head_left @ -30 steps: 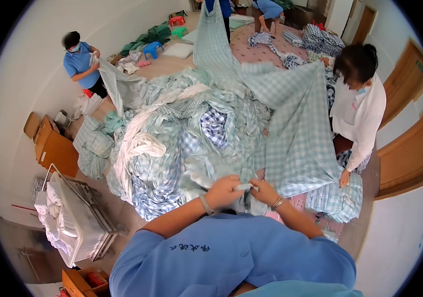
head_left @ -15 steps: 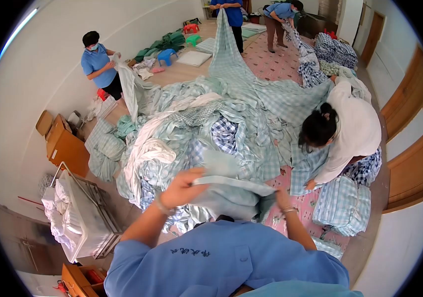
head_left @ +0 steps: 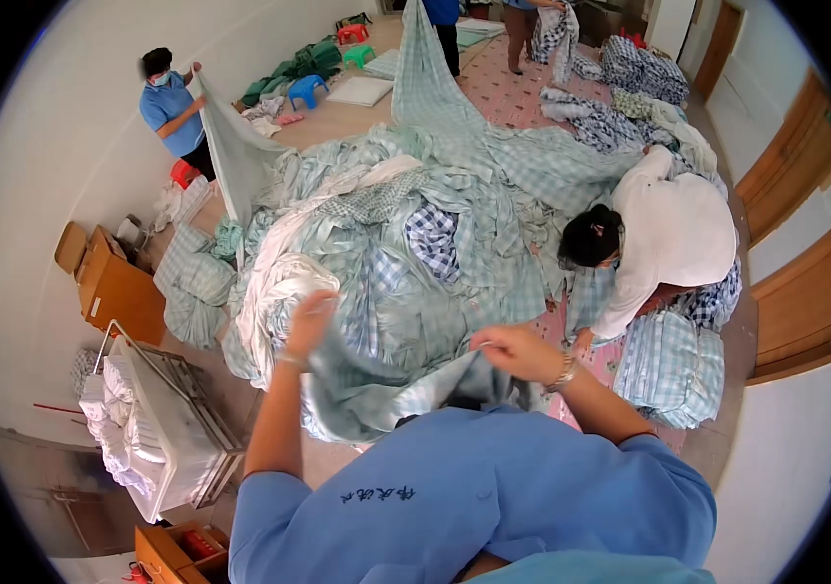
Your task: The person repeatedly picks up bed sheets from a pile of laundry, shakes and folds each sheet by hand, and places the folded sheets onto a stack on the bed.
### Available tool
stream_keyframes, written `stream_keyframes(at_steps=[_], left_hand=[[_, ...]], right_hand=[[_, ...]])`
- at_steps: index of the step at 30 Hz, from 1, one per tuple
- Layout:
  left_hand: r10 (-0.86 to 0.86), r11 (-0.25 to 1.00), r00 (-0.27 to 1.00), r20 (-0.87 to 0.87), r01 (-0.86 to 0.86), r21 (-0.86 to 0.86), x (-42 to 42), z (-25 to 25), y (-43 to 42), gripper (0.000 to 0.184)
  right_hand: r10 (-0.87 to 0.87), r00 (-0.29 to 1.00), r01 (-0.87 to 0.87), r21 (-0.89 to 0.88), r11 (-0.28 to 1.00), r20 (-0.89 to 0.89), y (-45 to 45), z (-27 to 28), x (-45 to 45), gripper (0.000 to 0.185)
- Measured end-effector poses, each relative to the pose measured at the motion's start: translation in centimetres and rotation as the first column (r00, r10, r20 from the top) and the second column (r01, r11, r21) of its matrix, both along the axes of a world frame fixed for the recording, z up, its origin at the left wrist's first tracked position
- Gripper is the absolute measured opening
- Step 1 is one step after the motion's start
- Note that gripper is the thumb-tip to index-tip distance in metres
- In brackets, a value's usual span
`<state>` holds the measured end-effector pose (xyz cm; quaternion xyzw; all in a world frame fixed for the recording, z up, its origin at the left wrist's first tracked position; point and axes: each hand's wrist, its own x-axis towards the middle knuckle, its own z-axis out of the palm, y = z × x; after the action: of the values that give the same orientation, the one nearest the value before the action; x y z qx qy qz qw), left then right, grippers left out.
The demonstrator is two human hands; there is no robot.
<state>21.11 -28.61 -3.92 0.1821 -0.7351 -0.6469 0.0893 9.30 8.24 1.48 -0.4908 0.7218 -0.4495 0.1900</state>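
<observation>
I see a crumpled linen heap (head_left: 377, 243), a boxy gingham bundle (head_left: 670, 368) rightward; at the heap's near edge, the right hand (head_left: 524, 353) pinches sagging pale-green cloth (head_left: 352, 401); the left hand (head_left: 309, 324), blurred, I can't tell.

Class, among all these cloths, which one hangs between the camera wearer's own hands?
The pale green cloth between the left hand and right hand, nearest the wearer's blue shirt; the heap lies beyond it.
</observation>
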Motion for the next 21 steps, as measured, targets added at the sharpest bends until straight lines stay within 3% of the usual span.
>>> stream_keyframes(at_steps=[2, 3, 6, 7, 9, 10, 12, 13, 15, 19, 21], left_hand=[[-0.430, 0.890, 0.895, 0.116, 0.442, -0.114, -2.8, 4.1, 9.4, 0.022], [-0.609, 0.762, 0.784, -0.121, 0.537, -0.362, -3.0, 4.8, 13.3, 0.019], [-0.632, 0.712, 0.765, -0.126, 0.507, -0.486, -3.0, 2.5, 17.6, 0.017], [-0.557, 0.772, 0.823, -0.111, 0.464, -0.434, -3.0, 2.1, 18.1, 0.013], [-0.447, 0.868, 0.886, -0.123, 0.397, -0.298, -2.3, 1.6, 19.2, 0.017], [-0.450, 0.867, 0.884, -0.122, 0.400, -0.297, -2.1, 1.9, 19.5, 0.017], [-0.592, 0.785, 0.793, -0.145, 0.526, -0.327, -1.4, 3.2, 19.7, 0.015], [-0.619, 0.766, 0.772, -0.148, 0.551, -0.331, -1.4, 3.9, 19.8, 0.013], [-0.596, 0.786, 0.790, -0.145, 0.537, -0.307, -1.8, 5.3, 19.6, 0.013], [-0.552, 0.816, 0.811, -0.192, 0.479, -0.325, -2.5, 8.7, 18.3, 0.013], [-0.519, 0.845, 0.818, -0.247, 0.448, -0.291, -2.3, 11.6, 18.2, 0.014]], right_hand=[[-0.010, 0.999, 0.009, 0.038, 0.999, 0.033, -2.2, 1.0, 0.5, 0.015], [-0.027, 0.997, 0.020, 0.081, 0.997, 0.078, -2.5, 1.3, 0.7, 0.014], [-0.080, 0.981, 0.074, 0.041, 0.996, 0.176, -1.8, 1.8, 0.3, 0.013], [-0.082, 0.982, 0.076, 0.041, 0.996, 0.170, -1.2, 1.7, 0.2, 0.013], [-0.086, 0.934, 0.047, 0.120, 0.992, 0.346, 0.9, 0.2, 0.4, 0.015], [-0.090, 0.934, 0.051, 0.120, 0.991, 0.347, 1.9, -1.4, 0.6, 0.015], [0.052, 0.841, -0.081, 0.029, 0.996, 0.539, 3.7, -5.7, 0.9, 0.020], [0.052, 0.838, -0.079, 0.026, 0.997, 0.543, 4.6, -7.1, 1.0, 0.020], [-0.057, 0.918, -0.059, 0.279, 0.958, 0.392, 6.3, -9.6, 1.1, 0.021], [-0.170, 0.914, 0.083, 0.241, 0.967, 0.368, 8.9, -15.1, 1.2, 0.021], [-0.183, 0.958, 0.112, 0.298, 0.948, 0.222, 10.0, -18.0, 1.0, 0.021]])
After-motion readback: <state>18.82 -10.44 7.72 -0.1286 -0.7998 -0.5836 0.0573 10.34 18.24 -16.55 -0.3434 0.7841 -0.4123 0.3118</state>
